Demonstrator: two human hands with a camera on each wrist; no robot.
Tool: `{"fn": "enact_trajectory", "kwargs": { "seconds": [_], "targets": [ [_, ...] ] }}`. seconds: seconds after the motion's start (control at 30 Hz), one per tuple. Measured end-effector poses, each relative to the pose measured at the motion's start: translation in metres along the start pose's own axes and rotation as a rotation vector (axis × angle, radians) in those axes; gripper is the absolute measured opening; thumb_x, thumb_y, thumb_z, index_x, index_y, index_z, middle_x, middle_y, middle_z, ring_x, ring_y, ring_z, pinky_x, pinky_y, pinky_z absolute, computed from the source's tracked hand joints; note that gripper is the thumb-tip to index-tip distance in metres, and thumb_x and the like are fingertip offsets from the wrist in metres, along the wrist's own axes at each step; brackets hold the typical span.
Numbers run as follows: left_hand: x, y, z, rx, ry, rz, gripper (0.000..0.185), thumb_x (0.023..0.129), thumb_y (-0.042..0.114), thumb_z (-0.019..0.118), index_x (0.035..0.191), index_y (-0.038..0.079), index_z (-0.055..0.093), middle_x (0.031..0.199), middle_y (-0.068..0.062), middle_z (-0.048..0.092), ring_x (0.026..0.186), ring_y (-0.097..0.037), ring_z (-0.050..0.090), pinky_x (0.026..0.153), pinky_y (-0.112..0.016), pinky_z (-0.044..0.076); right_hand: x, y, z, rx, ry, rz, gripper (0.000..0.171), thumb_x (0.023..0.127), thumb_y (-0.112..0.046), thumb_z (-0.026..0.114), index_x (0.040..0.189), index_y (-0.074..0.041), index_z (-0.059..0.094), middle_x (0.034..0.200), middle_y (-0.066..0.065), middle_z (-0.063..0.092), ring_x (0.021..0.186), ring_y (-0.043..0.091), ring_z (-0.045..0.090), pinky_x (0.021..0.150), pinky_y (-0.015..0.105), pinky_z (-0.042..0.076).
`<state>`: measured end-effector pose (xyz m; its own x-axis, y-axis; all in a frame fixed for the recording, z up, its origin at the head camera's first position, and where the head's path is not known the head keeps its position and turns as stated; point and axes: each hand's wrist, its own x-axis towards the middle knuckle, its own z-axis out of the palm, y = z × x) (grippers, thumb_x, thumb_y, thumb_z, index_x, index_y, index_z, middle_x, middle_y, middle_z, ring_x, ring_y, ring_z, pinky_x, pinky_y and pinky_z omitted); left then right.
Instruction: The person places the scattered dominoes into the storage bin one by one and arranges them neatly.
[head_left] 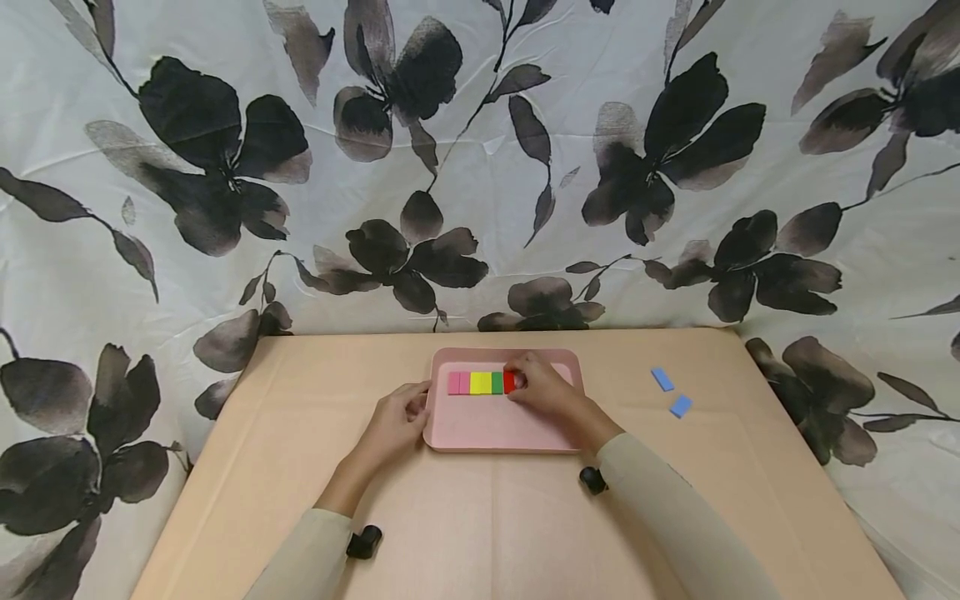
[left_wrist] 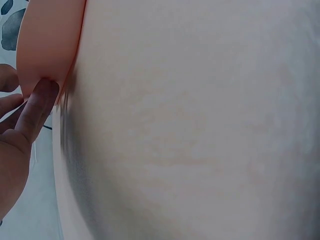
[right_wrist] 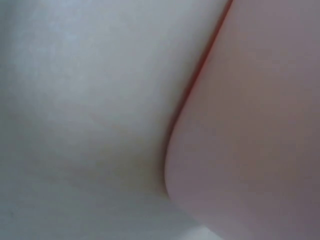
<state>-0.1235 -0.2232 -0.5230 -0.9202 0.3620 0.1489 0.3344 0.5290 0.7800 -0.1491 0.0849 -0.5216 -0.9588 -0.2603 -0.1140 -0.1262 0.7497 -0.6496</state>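
Note:
A pink tray (head_left: 480, 429) lies on the table, with a row of small coloured tiles across its upper part. From left to right run pink tiles (head_left: 459, 383), yellow tiles (head_left: 480, 383), a green tile (head_left: 497, 382) and a red tile (head_left: 509, 382). My right hand (head_left: 547, 387) reaches over the tray's right side and pinches the red tile at the row's right end, covering part of it. At the tray's left edge, my left hand (head_left: 396, 421) grips the rim; the left wrist view has the thumb (left_wrist: 40, 102) against the tray wall (left_wrist: 52, 40).
Two blue tiles (head_left: 662, 379) (head_left: 680, 407) lie on the tan tabletop (head_left: 450, 525) right of the tray. Behind the table hangs a white cloth with dark flowers (head_left: 420, 267). The right wrist view holds only the tray's edge and tabletop.

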Motion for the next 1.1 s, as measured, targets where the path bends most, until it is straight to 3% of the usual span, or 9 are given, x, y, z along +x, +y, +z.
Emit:
{"fn": "enact_trajectory", "kwargs": {
  "seconds": [0.23,0.5,1.1],
  "targets": [
    [-0.0005,-0.0008,0.0003,-0.003,-0.001,0.005,0.050,0.088,-0.004,0.069,0.137,-0.004,0.063,0.112,-0.014,0.071,0.083,-0.015,0.065,0.073,-0.023,0.059,-0.0004,0.0021,0.0013,0.003,0.000,-0.018,0.043,0.087,-0.007,0.081,0.128,-0.001,0.066,0.109,0.010,0.055,0.099,0.022,0.052,0.084,0.028,0.052],
    [-0.0007,-0.0023,0.0004,-0.002,0.004,0.007,0.050,0.088,-0.004,0.070,0.137,-0.003,0.063,0.107,-0.011,0.071,0.082,-0.014,0.065,0.073,-0.024,0.059,-0.0005,0.0025,0.0023,0.011,0.012,-0.030,0.042,0.087,-0.007,0.081,0.126,-0.002,0.067,0.109,0.010,0.056,0.098,0.021,0.052,0.082,0.028,0.050],
    [-0.0019,-0.0009,-0.0010,-0.003,-0.003,0.005,0.051,0.088,-0.004,0.070,0.138,-0.002,0.063,0.120,-0.014,0.070,0.084,-0.015,0.066,0.073,-0.024,0.059,-0.0023,0.0004,0.0034,0.060,-0.005,0.014,0.045,0.087,-0.008,0.082,0.129,-0.003,0.066,0.107,0.008,0.053,0.094,0.020,0.052,0.080,0.025,0.051]
  ]
}}
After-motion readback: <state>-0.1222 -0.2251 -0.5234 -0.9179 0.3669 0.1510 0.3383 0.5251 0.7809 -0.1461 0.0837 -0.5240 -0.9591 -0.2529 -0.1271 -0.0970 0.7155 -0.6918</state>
